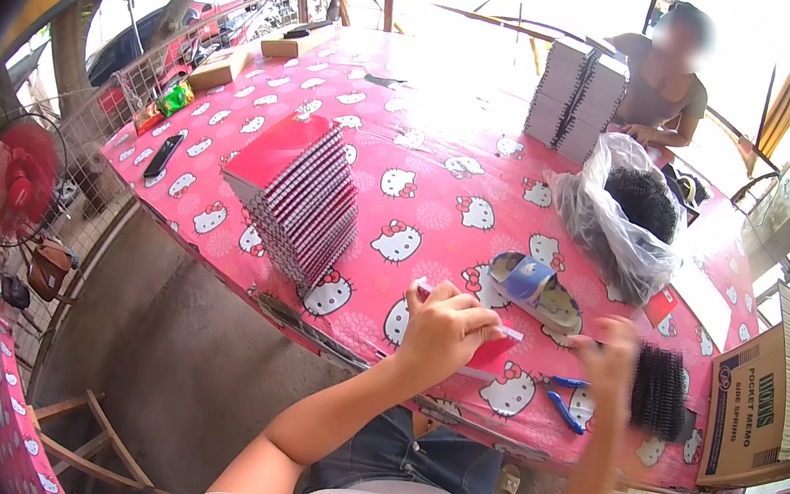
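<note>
My left hand [449,330] is closed on a small red-covered memo pad [499,351] with a white page edge, held just above the pink cartoon-print tablecloth. Its fingers cover much of the pad. My right hand [606,363] is smeared by motion beside a bundle of black spiral binding coils [660,390], so its grip is unclear. Between my hands lie slim blue tool handles or pens [566,413]. Just beyond sits a blue slide slipper [535,289]. A tall stack of red-covered spiral memo pads [305,204] stands to the left of my left hand.
A clear plastic bag [587,208] holds more black coils, behind the slipper. White-paged spiral pads [575,101] are stacked near a seated person [675,89]. An open cardboard box [763,395] borders the right side; a phone [164,155] lies far left, near a red fan [21,179].
</note>
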A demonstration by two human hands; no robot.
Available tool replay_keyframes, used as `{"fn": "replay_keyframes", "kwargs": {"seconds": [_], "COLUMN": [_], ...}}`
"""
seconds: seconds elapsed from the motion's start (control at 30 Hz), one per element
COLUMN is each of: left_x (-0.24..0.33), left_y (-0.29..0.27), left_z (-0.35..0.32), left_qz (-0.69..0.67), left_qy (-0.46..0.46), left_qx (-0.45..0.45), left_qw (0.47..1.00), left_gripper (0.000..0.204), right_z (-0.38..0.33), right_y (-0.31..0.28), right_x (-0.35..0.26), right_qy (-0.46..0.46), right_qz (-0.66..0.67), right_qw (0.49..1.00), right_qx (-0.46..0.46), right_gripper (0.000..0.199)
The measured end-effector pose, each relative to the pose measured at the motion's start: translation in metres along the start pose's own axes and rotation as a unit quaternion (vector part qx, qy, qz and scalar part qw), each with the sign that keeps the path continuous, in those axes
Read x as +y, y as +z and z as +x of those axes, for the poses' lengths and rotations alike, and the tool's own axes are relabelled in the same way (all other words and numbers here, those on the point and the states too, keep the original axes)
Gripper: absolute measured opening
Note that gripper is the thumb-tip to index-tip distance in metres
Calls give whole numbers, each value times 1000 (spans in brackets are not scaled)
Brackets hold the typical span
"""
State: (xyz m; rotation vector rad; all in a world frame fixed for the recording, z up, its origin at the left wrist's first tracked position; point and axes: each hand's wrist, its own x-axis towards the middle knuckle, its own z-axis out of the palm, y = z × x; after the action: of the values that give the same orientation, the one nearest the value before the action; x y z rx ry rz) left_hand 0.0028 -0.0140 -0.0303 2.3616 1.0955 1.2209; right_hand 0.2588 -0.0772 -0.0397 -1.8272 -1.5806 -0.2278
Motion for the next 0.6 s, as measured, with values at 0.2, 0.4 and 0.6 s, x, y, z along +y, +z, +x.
{"fn": "replay_keyframes", "kwargs": {"seconds": [0.2,0.4,0.6], "left_x": [13,8,9], "left_y": [-5,-6,-7], "left_z": [2,2,3], "left_qz": [0,-3,-21], "left_qy": [0,-18,-33], "left_qx": [-23,-27,-20], "left_qw": [1000,999,999], "left_gripper": [17,19,26], "right_z": [-25,2,-2], "right_y": [-31,-46,-40], "right_x": [145,138,145], "right_qy": [320,313,186], "right_qz": [-283,-234,-236], "right_qw": [899,919,954], "right_qx": [-97,-47,-8], "right_gripper": [47,22,25]}}
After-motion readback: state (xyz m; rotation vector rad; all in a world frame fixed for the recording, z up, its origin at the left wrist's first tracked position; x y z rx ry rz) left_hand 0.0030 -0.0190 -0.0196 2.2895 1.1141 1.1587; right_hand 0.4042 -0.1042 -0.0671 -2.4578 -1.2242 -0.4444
